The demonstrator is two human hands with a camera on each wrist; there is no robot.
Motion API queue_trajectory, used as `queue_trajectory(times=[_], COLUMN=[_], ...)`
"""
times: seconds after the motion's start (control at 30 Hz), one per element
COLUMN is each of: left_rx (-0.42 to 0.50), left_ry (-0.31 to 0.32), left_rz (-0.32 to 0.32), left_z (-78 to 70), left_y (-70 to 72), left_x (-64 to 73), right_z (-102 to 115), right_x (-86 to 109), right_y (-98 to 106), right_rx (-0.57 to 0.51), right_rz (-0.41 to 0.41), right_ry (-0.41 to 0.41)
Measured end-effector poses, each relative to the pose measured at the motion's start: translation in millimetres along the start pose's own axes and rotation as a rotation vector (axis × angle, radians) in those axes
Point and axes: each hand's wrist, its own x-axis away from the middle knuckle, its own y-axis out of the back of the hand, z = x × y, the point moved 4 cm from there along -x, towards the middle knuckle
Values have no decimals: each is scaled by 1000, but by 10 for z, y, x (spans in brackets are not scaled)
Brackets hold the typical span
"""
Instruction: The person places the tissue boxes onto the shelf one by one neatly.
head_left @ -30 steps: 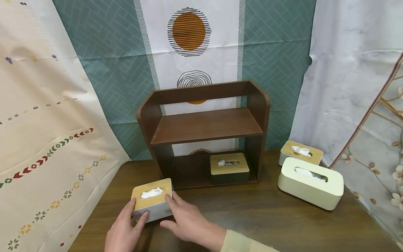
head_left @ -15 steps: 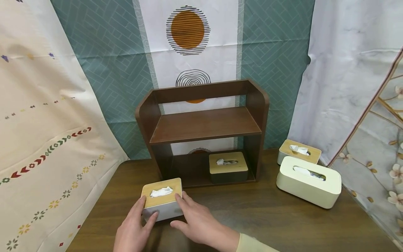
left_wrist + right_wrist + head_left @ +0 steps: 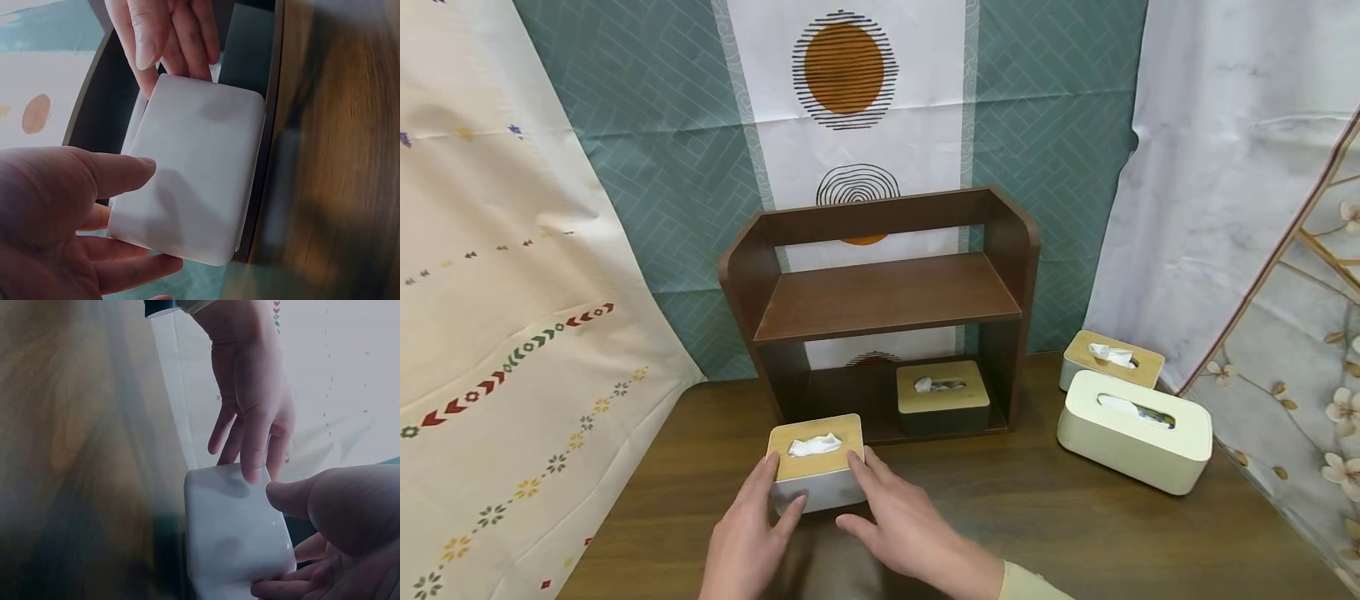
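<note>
A tissue box [image 3: 814, 462] with a wooden lid, pale grey sides and a white tissue in its slot is between the two hands, in front of the shelf's left part. My left hand [image 3: 747, 531] grips its left end, thumb on the front face and fingers along the side. At the other end my right hand [image 3: 910, 525] presses its fairly straight fingers against the side, one fingertip at the lid's edge, thumb standing off the front. Both wrist views show the box's pale front, its lid hidden; the left thumb [image 3: 125, 173] lies on that face.
The brown two-tier shelf [image 3: 887, 296] stands at the back. A dark green tissue box [image 3: 943, 400] with a wooden lid sits at its lower right. On the table [image 3: 1045, 533], a cream tissue box [image 3: 1135, 442] and a smaller wood-lidded one [image 3: 1111, 361] stand at the right.
Both hands have moved right together with the pale grey tissue box, from the left of the shelf to in front of its left part. The other boxes have stayed put.
</note>
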Motion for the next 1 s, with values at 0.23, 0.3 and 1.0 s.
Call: queue_trajectory(times=[0.23, 0.3, 1.0], left_rx=[16, 15, 8], left_ry=[-32, -39, -111], left_rz=[-25, -33, -95], left_z=[-98, -124, -244], left_y=[-51, -66, -353], left_x=[-54, -77, -425], right_z=[-77, -95, -358], right_x=[-13, -23, -248], right_y=[70, 89, 221], right_rx=[5, 6, 67], right_rz=[-23, -32, -127], right_ry=[-13, -18, 15])
